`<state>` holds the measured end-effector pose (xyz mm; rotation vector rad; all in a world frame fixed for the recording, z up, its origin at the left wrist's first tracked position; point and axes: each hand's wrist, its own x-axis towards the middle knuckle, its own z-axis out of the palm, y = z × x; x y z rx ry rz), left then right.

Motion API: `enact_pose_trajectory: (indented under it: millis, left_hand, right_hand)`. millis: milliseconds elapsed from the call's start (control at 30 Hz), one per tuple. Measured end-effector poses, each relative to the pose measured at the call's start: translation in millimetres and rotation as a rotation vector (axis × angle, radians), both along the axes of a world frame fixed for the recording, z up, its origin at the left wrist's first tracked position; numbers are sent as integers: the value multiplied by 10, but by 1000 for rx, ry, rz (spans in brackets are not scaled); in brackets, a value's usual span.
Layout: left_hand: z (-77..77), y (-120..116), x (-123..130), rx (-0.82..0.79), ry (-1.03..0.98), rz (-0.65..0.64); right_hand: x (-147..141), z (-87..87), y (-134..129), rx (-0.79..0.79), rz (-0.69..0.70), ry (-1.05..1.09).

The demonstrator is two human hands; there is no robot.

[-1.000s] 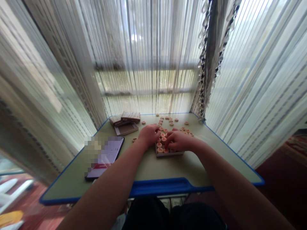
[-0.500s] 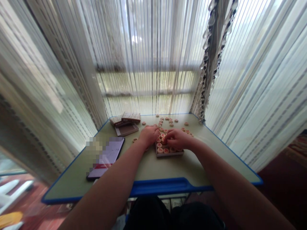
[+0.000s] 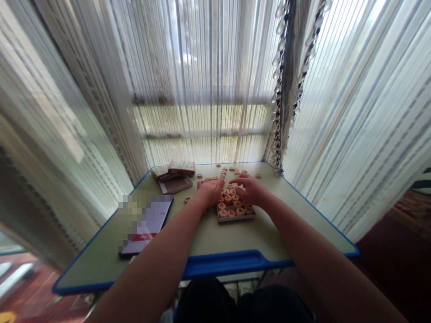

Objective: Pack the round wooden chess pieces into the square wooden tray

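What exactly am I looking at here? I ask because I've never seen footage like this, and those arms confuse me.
One camera worn on a person's head looks forward and down, so the arms are that person's own. The left hand and the right hand are bare, and they reach over round wooden xiangqi pieces with red characters. Many of these sit in a shallow box, and others lie loose beyond it. I can't tell whether either hand is holding a piece. The table has a blue edge, and on it are a smartphone and flat boxes. Sheer curtains hang behind.
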<state>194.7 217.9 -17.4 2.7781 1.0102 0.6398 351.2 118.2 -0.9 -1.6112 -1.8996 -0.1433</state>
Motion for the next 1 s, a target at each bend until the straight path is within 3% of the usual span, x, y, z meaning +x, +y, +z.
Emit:
enact_pose_trajectory:
  millis: [167, 333, 433, 633, 867, 1000]
  left_hand:
    - [14, -6, -17, 91, -48, 55]
    - [-38, 46, 19, -50, 19, -56]
    - [-25, 38, 22, -87, 34, -10]
    - [52, 23, -17, 42, 95, 96]
    - [98, 40, -56, -56, 119, 306]
    - [96, 57, -86, -74, 34, 340]
  right_hand:
    - [2, 18, -12, 29, -2, 5]
    - [1, 15, -9, 19, -13, -7]
    - [1, 15, -11, 13, -14, -11]
    - [-4, 40, -30, 10, -8, -3]
    - [-14, 55, -40, 20, -30, 16]
    - [-19, 45, -42, 17, -31, 1]
